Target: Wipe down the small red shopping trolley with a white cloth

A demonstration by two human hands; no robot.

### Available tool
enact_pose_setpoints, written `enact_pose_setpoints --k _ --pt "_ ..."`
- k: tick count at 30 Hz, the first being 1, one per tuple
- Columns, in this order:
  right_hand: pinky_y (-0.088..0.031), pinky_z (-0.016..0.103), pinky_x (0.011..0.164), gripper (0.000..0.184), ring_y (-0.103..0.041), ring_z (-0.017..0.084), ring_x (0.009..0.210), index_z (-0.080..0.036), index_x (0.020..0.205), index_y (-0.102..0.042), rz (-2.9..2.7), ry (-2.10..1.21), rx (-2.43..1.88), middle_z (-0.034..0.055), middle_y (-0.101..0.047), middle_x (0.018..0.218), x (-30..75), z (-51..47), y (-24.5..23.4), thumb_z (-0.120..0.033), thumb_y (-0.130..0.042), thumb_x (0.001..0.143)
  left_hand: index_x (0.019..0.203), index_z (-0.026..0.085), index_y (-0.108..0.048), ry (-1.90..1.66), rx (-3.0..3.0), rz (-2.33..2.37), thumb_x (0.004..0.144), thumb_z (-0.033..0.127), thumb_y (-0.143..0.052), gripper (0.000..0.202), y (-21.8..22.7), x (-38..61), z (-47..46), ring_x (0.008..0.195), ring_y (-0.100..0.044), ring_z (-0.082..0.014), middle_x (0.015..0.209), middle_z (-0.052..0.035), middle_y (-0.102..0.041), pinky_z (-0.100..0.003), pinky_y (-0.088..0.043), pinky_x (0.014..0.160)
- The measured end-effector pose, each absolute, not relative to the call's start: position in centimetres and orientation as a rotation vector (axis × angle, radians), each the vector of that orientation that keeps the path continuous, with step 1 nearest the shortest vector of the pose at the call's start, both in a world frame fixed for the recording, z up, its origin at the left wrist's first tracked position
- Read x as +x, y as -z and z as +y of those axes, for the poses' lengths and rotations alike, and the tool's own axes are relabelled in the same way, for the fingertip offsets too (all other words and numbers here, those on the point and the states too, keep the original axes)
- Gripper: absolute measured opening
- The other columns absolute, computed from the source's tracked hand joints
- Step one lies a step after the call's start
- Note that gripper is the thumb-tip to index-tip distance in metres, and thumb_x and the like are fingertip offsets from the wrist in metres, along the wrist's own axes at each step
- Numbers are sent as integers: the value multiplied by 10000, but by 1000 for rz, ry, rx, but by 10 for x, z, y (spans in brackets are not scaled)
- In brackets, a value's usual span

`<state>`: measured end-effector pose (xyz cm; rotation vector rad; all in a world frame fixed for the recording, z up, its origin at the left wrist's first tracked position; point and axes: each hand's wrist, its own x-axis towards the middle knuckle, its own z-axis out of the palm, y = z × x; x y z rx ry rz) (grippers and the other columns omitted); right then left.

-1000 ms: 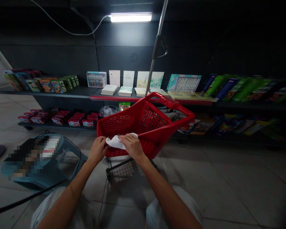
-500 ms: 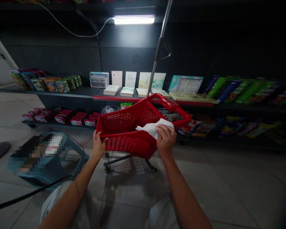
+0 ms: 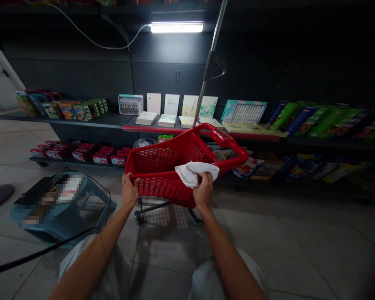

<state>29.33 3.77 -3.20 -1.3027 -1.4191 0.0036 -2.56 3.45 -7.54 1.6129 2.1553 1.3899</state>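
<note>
Your left hand [image 3: 128,189] grips the cart [image 3: 162,171] corner; your right hand [image 3: 203,192] pinches the cloth [image 3: 194,171] on its rim. Push hard and it could roll away.

Dark wall [image 3: 81,79], lit tube lamp [image 3: 176,27], stocked shelves [image 3: 90,121], pale tiled floor [image 3: 293,246]

Tiled floor [image 3: 300,241], red cart [image 3: 162,166] on wheels, blue stool [image 3: 90,208], black cable [image 3: 34,260]
</note>
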Motion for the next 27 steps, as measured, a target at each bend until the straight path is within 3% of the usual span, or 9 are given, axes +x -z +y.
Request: enact_pose_setpoints --k 4,7,16,23,27 --pt "-501 376 893 231 -593 253 992 -161 1012 -614 -1308 -20 -1317 142 -625 1044 282 44 42 -168 -500 811 1322 228 -461 -1318 1578 2192 976 541 -487 467 72 -19 29 1184 -614 -296 1460 -158 -447 -442 -562 885" --pt "-507 358 853 214 -604 238 932 -172 991 -619 -1263 -58 -1350 127 -642 1005 262 44 51 -166 -489 820 1345 218 -446 -1365 1557 2167 976 534 -489 487 73 -19 30 1196 -603 -304 1463 -164 -454 -454 -545 921" --pt "-474 348 939 202 -599 244 1009 -210 966 -643 -1838 -96 -1345 94 -647 1059 188 35 51 -90 -510 874 1283 219 -486 -1504 1623 2111 949 470 -561 425 84 -35 46 1231 -582 -269 1347 -126 -563 -421 -490 1035" --pt "-489 320 939 232 -619 230 1053 -206 1071 -668 -2128 -36 -1290 97 -669 1091 165 44 55 -100 -520 926 1288 205 -483 -1478 1649 2101 952 450 -559 424 84 -44 54 1251 -574 -264 1319 -131 -586 -411 -481 1053" --pt "-522 305 871 297 -672 211 951 -226 1192 -670 -2379 -60 -1214 92 -704 1123 142 47 67 -127 -512 960 1319 184 -464 -1411 1667 2145 957 420 -561 443 81 -38 48 1277 -559 -288 1393 -163 -525 -431 -501 1021"
